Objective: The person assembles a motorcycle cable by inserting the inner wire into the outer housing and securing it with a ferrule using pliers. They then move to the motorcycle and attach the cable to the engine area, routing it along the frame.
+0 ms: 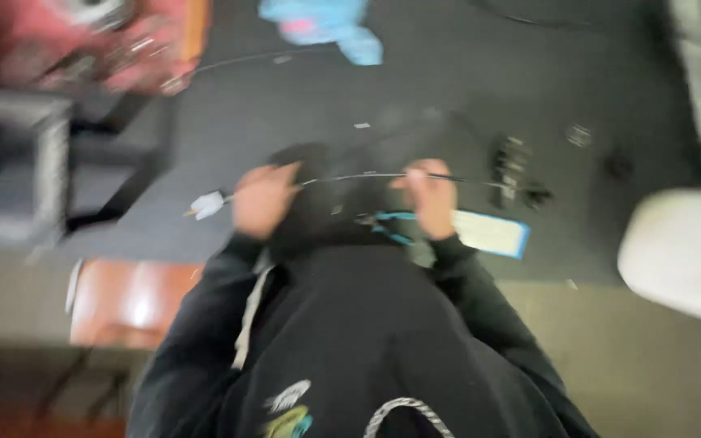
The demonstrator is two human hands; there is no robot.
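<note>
The view is motion-blurred. My left hand [263, 199] and my right hand [428, 197] are both closed on a thin dark cable [359, 176] stretched between them over a dark mat [350, 105]. A small white connector [207, 203] sits at the cable's left end, just past my left hand. The cable runs on to the right past my right hand. A white card with a blue edge [490, 233] lies just right of my right hand. My black hooded sweatshirt [350, 349] fills the lower middle.
Small dark parts [514, 170] lie right of the hands. A blue and pink cloth [326, 24] is at the top, a red object [83, 40] at top left, a grey frame [18, 170] at left, a brown seat [127, 300] below it, a white rounded object [683, 251] at right.
</note>
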